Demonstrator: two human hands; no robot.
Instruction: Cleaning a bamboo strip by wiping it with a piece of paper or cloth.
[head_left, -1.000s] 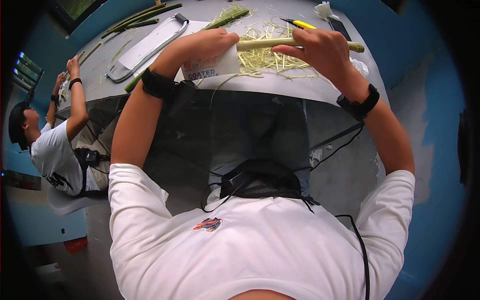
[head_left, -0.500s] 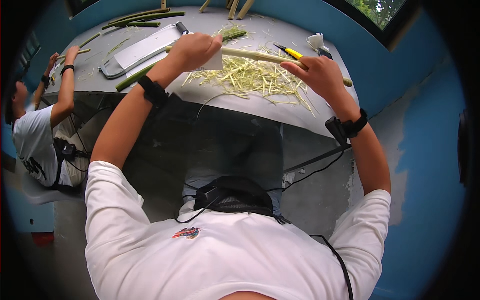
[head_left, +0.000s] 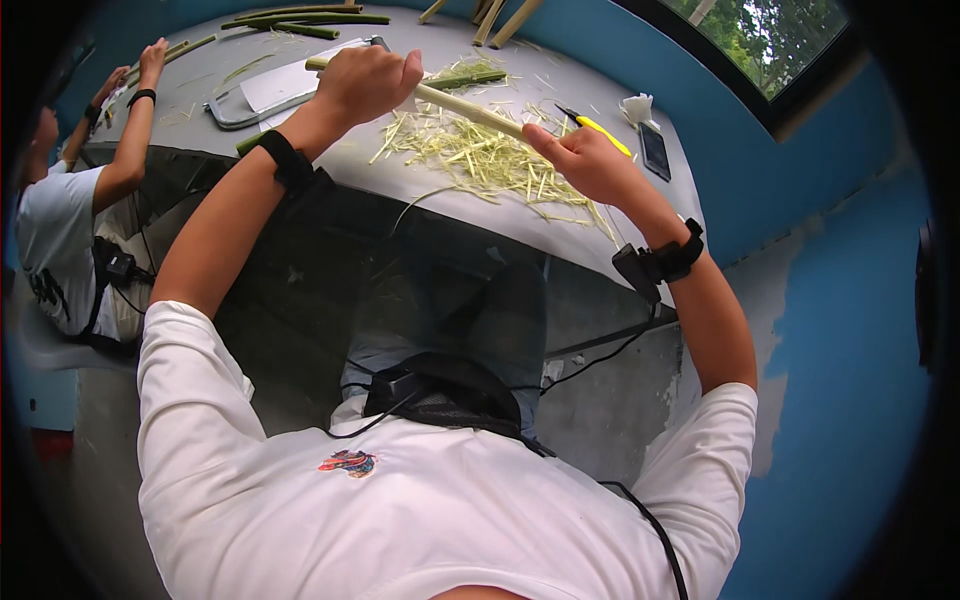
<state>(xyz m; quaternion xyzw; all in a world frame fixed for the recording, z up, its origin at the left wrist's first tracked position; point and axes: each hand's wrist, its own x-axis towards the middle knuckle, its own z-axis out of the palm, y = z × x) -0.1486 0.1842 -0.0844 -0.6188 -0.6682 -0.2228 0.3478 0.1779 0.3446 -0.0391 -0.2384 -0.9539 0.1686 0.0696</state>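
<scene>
A pale, peeled bamboo stick slants above the table, its far-left end lifted higher than the right. My left hand is wrapped round it near the left end, and a small corner of a light grey sheet pokes out below that fist. Closed on the right part of the stick is my right hand, thumb stretched along it; the end inside the hand is hidden. Beneath the stick lies a heap of pale green shavings. A yellow cutter knife rests just beyond my right hand.
A black phone and crumpled white tissue lie at the right edge. A hacksaw and white sheet are at left, green bamboo stalks behind. A co-worker handles sticks at far left. A window is upper right.
The view has shifted slightly. The stick now tilts more steeply; my right hand has come left and nearer, and the grey-white sheet under my left hand shows less.
</scene>
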